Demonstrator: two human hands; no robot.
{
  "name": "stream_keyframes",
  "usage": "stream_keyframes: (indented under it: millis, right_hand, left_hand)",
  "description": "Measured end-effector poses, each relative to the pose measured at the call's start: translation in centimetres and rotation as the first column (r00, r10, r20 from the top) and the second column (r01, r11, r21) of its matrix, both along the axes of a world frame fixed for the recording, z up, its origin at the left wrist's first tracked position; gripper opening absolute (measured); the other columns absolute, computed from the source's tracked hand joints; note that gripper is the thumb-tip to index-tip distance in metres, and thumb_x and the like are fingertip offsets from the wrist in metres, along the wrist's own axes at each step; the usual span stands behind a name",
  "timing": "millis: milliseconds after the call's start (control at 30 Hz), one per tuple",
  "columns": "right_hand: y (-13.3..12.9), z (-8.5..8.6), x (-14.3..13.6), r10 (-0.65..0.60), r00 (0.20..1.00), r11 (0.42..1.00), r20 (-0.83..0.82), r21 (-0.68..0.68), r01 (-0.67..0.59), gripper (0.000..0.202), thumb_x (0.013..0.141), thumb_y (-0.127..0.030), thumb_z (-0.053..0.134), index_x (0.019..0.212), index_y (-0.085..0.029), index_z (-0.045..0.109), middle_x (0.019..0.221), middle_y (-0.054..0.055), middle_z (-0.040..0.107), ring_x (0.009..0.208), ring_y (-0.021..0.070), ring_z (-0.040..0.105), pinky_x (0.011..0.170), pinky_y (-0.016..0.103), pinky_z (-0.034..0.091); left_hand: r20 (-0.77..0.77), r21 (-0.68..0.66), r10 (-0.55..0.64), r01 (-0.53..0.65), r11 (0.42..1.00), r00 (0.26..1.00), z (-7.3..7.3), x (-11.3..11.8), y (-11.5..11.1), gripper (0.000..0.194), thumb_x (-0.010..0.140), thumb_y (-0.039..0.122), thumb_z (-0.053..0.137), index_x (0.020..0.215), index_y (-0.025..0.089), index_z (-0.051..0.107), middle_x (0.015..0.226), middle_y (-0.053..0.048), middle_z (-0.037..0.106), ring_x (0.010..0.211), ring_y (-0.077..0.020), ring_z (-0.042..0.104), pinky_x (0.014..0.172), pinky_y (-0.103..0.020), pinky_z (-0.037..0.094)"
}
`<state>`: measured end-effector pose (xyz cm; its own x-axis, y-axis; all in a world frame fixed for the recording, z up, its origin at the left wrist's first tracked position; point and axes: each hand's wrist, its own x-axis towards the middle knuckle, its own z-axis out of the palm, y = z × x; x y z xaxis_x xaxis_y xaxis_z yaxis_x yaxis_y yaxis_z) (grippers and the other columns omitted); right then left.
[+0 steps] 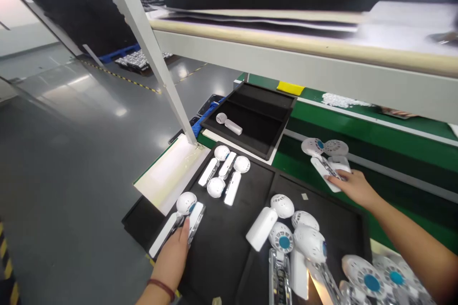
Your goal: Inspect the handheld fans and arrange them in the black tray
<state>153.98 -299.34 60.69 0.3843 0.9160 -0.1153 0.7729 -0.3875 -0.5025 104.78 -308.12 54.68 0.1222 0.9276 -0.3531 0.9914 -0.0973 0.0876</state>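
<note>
My left hand (pixel 172 252) is closed at the lower left of the black tray (pixel 211 238), around white handheld fans; one fan head (pixel 186 203) and a second white handle (pixel 196 215) show beyond my fingers. Over the green conveyor, my right hand (pixel 352 186) grips two more handheld fans (pixel 324 171) by their handles, heads away from me. Three fans (pixel 232 188) lie side by side at the tray's far left. On the tray's right part, several fans (pixel 263 228) are heaped loosely, some with open handles showing the insides.
Behind is another black tray (pixel 250 97) bearing one fan (pixel 233 127). A white shelf post (pixel 157 62) rises at left, and a shelf beam (pixel 286 52) crosses overhead. A yellow cloth (pixel 290 88) and small white parts (pixel 339 100) lie beyond the green conveyor (pixel 404 152).
</note>
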Motion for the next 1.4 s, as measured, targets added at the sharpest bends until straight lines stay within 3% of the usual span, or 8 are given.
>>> stream_keyframes:
  millis: [200, 367, 500, 633, 767, 1000, 1167, 1400]
  right_hand:
    - [-10.4, 7.0, -6.6, -0.08, 0.953, 0.996, -0.292, -0.055, 0.067, 0.055, 0.071, -0.059, 0.047, 0.102, -0.015, 0.059, 0.119, 0.015, 0.042, 0.115, 0.0323, 0.038, 0.101, 0.04, 0.022]
    - [-18.2, 8.3, -15.2, -0.138, 0.633, 0.985, -0.762, -0.037, 0.17, 0.052, 0.073, -0.059, 0.047, 0.108, -0.023, 0.056, 0.115, 0.011, 0.052, 0.107, 0.0327, 0.047, 0.093, 0.048, 0.033]
    - [-20.6, 8.7, -21.4, 0.008, 0.738, 0.989, -0.675, 0.116, 0.096, 0.046, 0.071, -0.051, 0.053, 0.105, -0.02, 0.059, 0.122, 0.013, 0.044, 0.119, 0.0332, 0.035, 0.101, 0.045, 0.026]
    - [-20.5, 10.1, -25.8, 0.102, 0.906, 0.98, -0.412, 0.2, -0.019, 0.036, 0.063, -0.032, 0.063, 0.096, -0.02, 0.059, 0.124, 0.012, 0.031, 0.119, 0.0333, 0.033, 0.099, 0.044, 0.03]
    - [-20.6, 10.2, -27.2, 0.215, 0.919, 0.93, -0.331, 0.358, -0.088, 0.038, 0.064, -0.033, 0.068, 0.1, -0.027, 0.056, 0.122, 0.008, 0.029, 0.113, 0.0293, 0.04, 0.093, 0.039, 0.038]
    - [-23.0, 9.4, -27.8, -0.085, 0.675, 0.745, -0.733, 0.403, 0.531, 0.069, 0.08, -0.038, 0.053, 0.133, -0.034, 0.008, 0.129, 0.009, 0.034, 0.114, 0.0217, 0.042, 0.091, 0.036, 0.037]
    - [-22.9, 9.3, -27.1, 0.11, 0.179, 0.921, -0.978, 0.168, 0.351, 0.068, 0.058, -0.048, 0.069, 0.117, -0.027, 0.041, 0.102, 0.007, 0.057, 0.08, 0.0197, 0.054, 0.067, 0.031, 0.043]
    - [-22.5, 9.6, -26.1, 0.219, -0.037, 0.913, -0.975, 0.191, 0.361, 0.057, 0.072, -0.07, 0.033, 0.083, -0.022, 0.062, 0.074, 0.004, 0.057, 0.068, 0.0207, 0.054, 0.069, 0.035, 0.04]
  left_hand:
    - [0.05, 0.052, -0.029, 0.027, 0.998, 0.998, 0.5, -0.1, 0.4, 0.05, 0.081, 0.003, 0.02, 0.13, 0.0, 0.029, 0.113, -0.021, 0.055, 0.094, -0.027, 0.057, 0.078, -0.038, 0.046]
    - [0.15, 0.121, -0.067, 0.049, 0.992, 0.986, 0.8, -0.7, 0.6, 0.048, 0.081, 0.007, 0.02, 0.126, -0.005, 0.033, 0.117, -0.026, 0.049, 0.1, -0.0319, 0.054, 0.082, -0.043, 0.045]
    - [0.377, 0.191, -0.138, 0.069, 0.979, 0.916, 4.7, 0.6, 0.0, 0.042, 0.083, 0.024, 0.034, 0.114, 0.0, 0.049, 0.123, -0.023, 0.046, 0.116, -0.0316, 0.042, 0.101, -0.043, 0.032]
    - [0.933, -0.284, 0.241, 0.133, 0.95, 0.267, 12.2, 5.2, -2.2, 0.043, 0.079, 0.041, 0.048, 0.118, 0.022, 0.046, 0.122, -0.009, 0.051, 0.112, -0.024, 0.048, 0.096, -0.038, 0.039]
    - [0.674, -0.679, 0.731, 0.3, 0.67, -0.107, 17.3, 8.8, -3.5, 0.043, 0.07, 0.043, 0.062, 0.105, 0.02, 0.055, 0.106, -0.009, 0.062, 0.099, -0.0249, 0.056, 0.085, -0.036, 0.046]
    - [0.382, -0.76, 0.897, 0.478, 0.441, -0.22, 19.3, 8.2, -2.4, 0.045, 0.069, 0.054, 0.056, 0.084, 0.012, 0.063, 0.073, -0.006, 0.063, 0.064, -0.0168, 0.058, 0.061, -0.028, 0.047]
    - [0.289, -0.866, 0.945, 0.377, 0.327, -0.155, 20.9, 9.0, -2.0, 0.061, 0.076, 0.063, 0.03, 0.063, 0.01, 0.058, 0.052, -0.005, 0.056, 0.039, -0.0118, 0.05, 0.039, -0.019, 0.033]
    - [0.298, -0.853, 0.953, 0.435, 0.288, -0.046, 20.2, 8.7, -1.7, 0.057, 0.076, 0.063, 0.034, 0.071, 0.012, 0.059, 0.057, -0.003, 0.058, 0.047, -0.014, 0.054, 0.049, -0.026, 0.045]
